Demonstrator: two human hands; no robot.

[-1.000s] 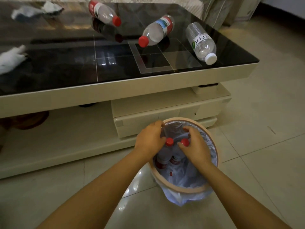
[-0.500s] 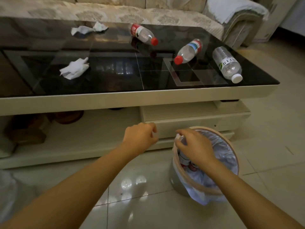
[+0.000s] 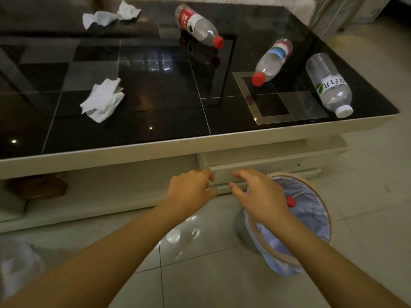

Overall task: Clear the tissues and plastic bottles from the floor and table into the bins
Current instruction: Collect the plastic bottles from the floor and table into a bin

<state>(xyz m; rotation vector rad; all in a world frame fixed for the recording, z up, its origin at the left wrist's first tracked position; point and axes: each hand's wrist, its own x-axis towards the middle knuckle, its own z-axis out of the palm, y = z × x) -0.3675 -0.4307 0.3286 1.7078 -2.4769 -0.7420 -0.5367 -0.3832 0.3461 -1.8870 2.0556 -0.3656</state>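
Task partly done: red-capped bottle (image 3: pixel 290 201) already in lined bin (image 3: pixel 315 221), lower right. Left on black table (image 3: pixel 155 145): three bottles at upper right (image 3: pixel 198 26) (image 3: pixel 272 62) (image 3: pixel 329 85), tissues at upper left (image 3: pixel 111 16) and centre left (image 3: pixel 102 100). Left hand (image 3: pixel 191 188) loosely curled, empty; right hand (image 3: pixel 258 194) relaxed, empty. Versus earlier frame: both hands out of bin, risen toward table edge.

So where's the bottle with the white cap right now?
The white-capped bottle lies on its side at the right end of the black table, near the front corner, just right of a red-capped bottle.
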